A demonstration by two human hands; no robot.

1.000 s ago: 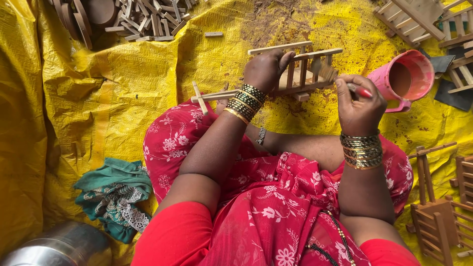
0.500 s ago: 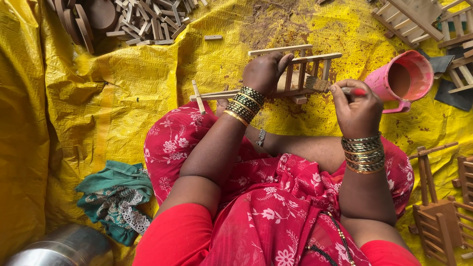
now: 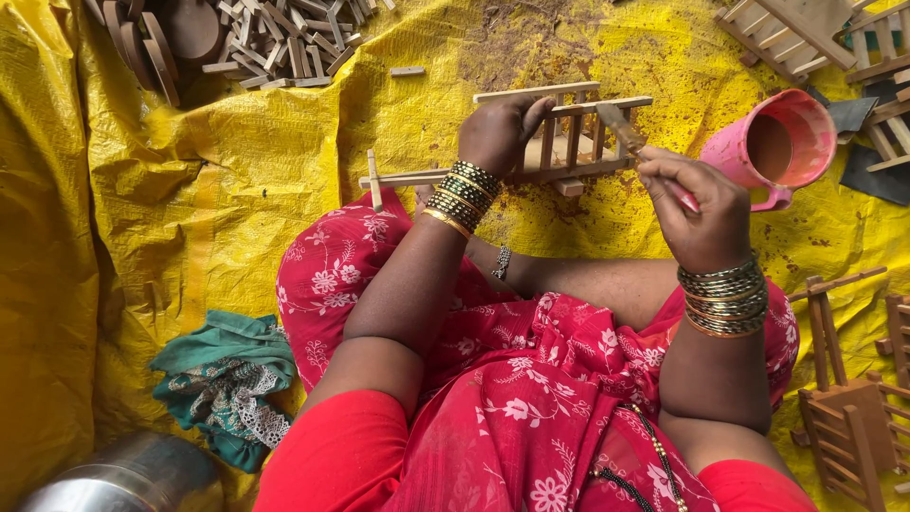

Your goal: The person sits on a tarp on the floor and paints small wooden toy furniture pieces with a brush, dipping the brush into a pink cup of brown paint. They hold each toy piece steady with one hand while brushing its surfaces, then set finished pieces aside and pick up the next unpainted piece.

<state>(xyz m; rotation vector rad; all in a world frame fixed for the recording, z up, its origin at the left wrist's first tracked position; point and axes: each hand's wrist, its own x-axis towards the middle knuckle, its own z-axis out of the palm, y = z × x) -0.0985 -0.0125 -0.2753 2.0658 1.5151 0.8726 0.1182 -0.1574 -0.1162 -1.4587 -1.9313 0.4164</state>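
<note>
**Brush meets slatted wooden frame on a yellow floor sheet**

Head view, looking down: a person in a red floral garment sits on a crumpled yellow plastic sheet [image 3: 237,190] spotted with brown stains. At upper centre of the frame the left hand [image 3: 500,133], its wrist stacked with dark and gold bangles, closes its fingers over the near rail of a small pale wooden slatted frame [image 3: 569,133], a ladder-like piece with upright slats and a long stick jutting out to the left; the frame lies on the sheet just beyond the knees. To the right of centre the right hand [image 3: 697,204], also ringed with bangles, pinches a narrow paintbrush with a pink handle [image 3: 637,142] between thumb and curled fingers, the bristle end touching the frame's right-hand slats.

Just beside the right hand, at upper right, a pink plastic mug [image 3: 777,142] lies tipped toward the camera, its inside coated brown. A heap of short wooden offcuts and round discs [image 3: 256,38] fills the upper left. More assembled slatted wooden pieces [image 3: 844,417] lie along the right edge, top and bottom. At lower left lie a folded green cloth with patterned trim [image 3: 223,379] and, in the corner, a shiny steel vessel [image 3: 123,474].
</note>
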